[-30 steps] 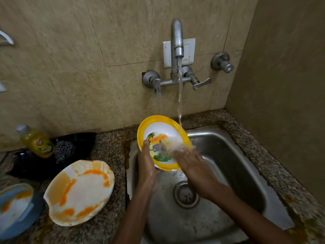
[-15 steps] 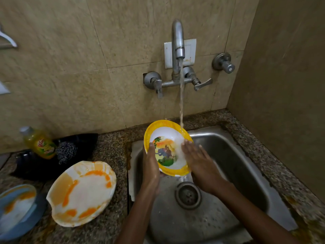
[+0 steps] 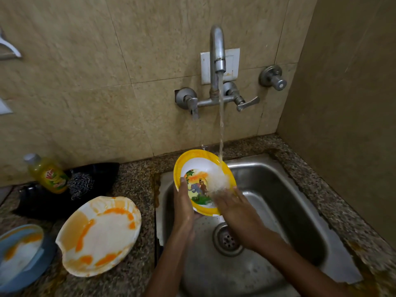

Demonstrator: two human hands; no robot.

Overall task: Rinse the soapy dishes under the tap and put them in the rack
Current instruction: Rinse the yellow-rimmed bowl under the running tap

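— At centre frame, what holds the bowl (image 3: pixel 203 181)?
— The left hand (image 3: pixel 183 205) grips its rim; the right hand's (image 3: pixel 234 207) flat fingers rub inside.
— Changed?
— The tap's (image 3: pixel 217 61) stream now lands inside. Rinsing continues; no rack visible.

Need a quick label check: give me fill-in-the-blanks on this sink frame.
1. Water from the tap lands in the ____-rimmed bowl.
2. The left hand holds the bowl over the ____.
3. The right hand rubs the bowl's ____.
4. The stained white plate lies on the ____.

Missing: yellow; sink; inside; counter
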